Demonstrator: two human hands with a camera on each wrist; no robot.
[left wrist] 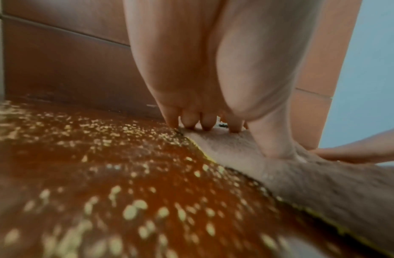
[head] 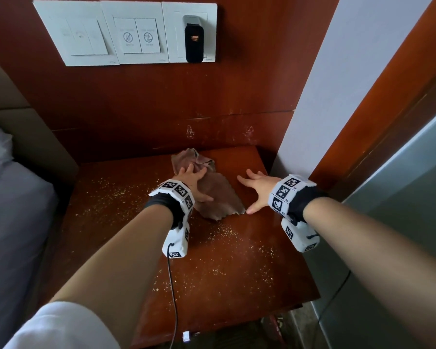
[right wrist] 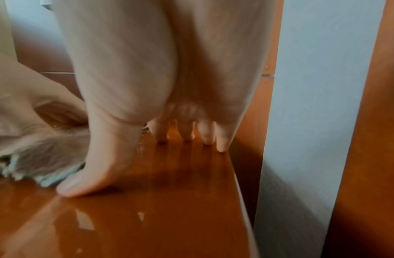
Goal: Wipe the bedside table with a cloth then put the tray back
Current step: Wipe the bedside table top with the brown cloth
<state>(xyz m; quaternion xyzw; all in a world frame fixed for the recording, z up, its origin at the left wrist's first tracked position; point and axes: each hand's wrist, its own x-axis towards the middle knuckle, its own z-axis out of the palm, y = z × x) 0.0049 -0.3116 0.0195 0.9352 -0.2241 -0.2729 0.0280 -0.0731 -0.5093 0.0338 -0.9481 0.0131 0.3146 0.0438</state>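
Observation:
A brown cloth (head: 217,195) lies crumpled at the back middle of the reddish wooden bedside table (head: 212,260). My left hand (head: 195,181) presses flat on the cloth (left wrist: 247,148) with straight fingers (left wrist: 207,122) and thumb. My right hand (head: 256,190) rests spread on the bare table top (right wrist: 169,200) just right of the cloth (right wrist: 43,157), fingertips (right wrist: 207,137) and thumb touching the wood. Yellowish crumbs (head: 219,268) are scattered over the left and front of the table (left wrist: 103,174). No tray shows in any view.
A wood-panelled wall with white switch plates (head: 126,34) and a black plug-in device (head: 193,41) stands behind the table. A pale wall corner (head: 325,96) borders the table's right edge. A bed with white linen (head: 8,210) lies to the left. A cable (head: 173,285) hangs from my left wrist.

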